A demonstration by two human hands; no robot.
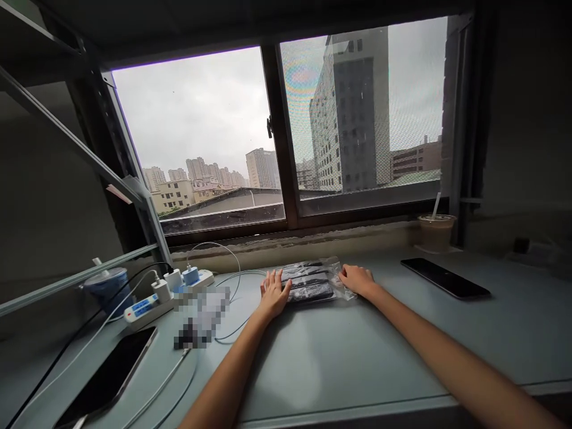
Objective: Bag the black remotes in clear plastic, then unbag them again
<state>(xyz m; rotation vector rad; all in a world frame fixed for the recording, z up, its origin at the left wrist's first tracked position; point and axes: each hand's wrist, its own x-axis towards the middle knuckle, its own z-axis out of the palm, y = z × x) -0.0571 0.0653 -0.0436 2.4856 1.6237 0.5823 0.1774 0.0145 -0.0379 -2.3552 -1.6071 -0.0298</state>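
A clear plastic bag [313,280] holding several dark flat items lies on the grey table [357,351] near the window sill. My left hand [274,293] rests at the bag's left edge, fingers stretched out and apart, fingertips touching the plastic. My right hand [356,279] lies at the bag's right edge with its fingers curled onto the plastic. Both arms reach forward from the bottom of the view.
A power strip [152,302] with white chargers and cables sits at the left, a dark phone [107,375] in front of it. A blue lidded cup [107,287] stands far left. Another dark phone [444,277] lies at the right, a drink cup with straw [435,229] behind it.
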